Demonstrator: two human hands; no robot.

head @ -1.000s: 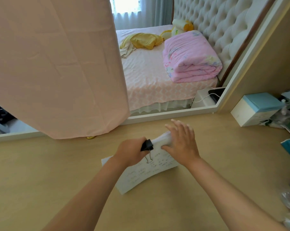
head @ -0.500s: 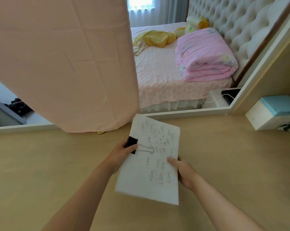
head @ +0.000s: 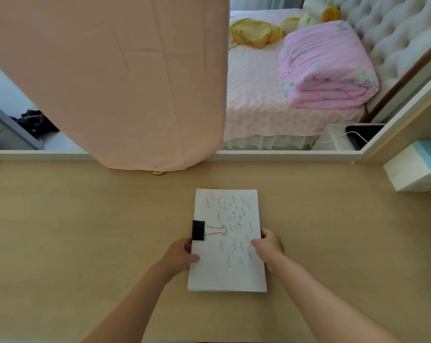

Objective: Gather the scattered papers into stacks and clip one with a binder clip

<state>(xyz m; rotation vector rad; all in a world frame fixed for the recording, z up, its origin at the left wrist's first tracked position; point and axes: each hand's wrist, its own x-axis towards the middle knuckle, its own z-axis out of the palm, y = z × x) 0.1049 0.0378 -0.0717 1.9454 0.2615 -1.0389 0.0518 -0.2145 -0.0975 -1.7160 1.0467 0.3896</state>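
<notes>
Stack (head: 228, 241) now lies flat on desk (head: 85, 231), binder clip (head: 198, 230) on; left hand (head: 182, 253), right hand (head: 269, 246) pinch side edges; paper light, floppy.

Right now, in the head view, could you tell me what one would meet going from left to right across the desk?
left hand → paper stack → right hand → white box with a blue top
</notes>
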